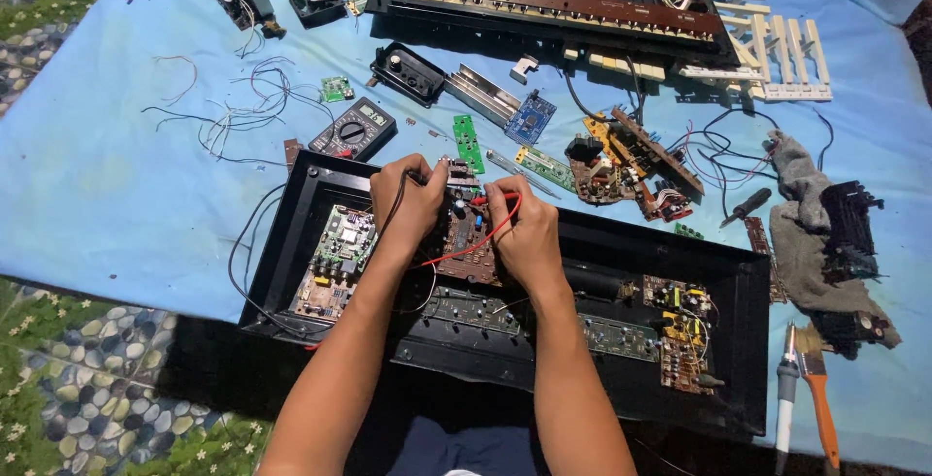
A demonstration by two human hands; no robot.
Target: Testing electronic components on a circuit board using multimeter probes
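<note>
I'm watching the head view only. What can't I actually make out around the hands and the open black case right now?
- Probe tips: hidden under the left hand and right hand, whose fingers cover the contact points on the brown circuit board.
- Grey multimeter with round dial: its screen is too small to read.
- Open black plastic case: its near edge is hidden by the forearms.
- Orange-handled brush: handle end cut off by the bottom edge.

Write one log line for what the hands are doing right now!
left hand: holds black probe on brown circuit board | right hand: holds red probe on same board | multimeter: on blue sheet
</note>
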